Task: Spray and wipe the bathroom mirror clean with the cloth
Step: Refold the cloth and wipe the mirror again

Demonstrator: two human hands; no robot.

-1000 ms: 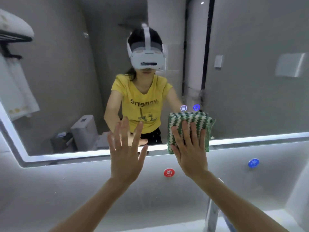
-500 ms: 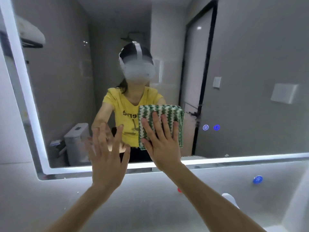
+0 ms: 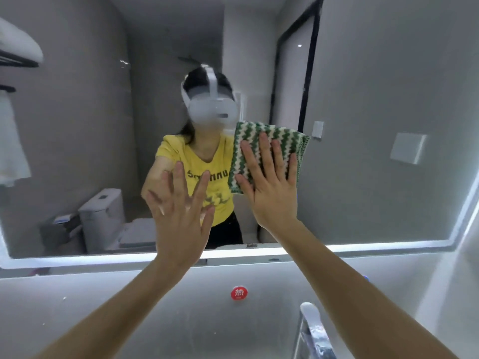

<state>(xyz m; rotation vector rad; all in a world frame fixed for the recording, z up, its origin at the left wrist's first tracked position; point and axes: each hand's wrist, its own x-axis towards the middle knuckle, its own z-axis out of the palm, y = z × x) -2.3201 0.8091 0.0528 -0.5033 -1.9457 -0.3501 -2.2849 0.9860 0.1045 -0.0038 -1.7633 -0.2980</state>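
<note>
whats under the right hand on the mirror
The green and white cloth lies under the right hand, whose flat fingers press it to the mirror. The glass behind the cloth is covered, so its state cannot be seen.

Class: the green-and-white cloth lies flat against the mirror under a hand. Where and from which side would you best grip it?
Probably the cloth's free top-right corner, coming from the right: it lies flat on the mirror, and the right hand covers its lower-left part.

Both arms reach up toward twelve o'clock. The left hand [image 3: 178, 218] and right hand [image 3: 270, 185] are flat — fingers straight and spread.
</note>
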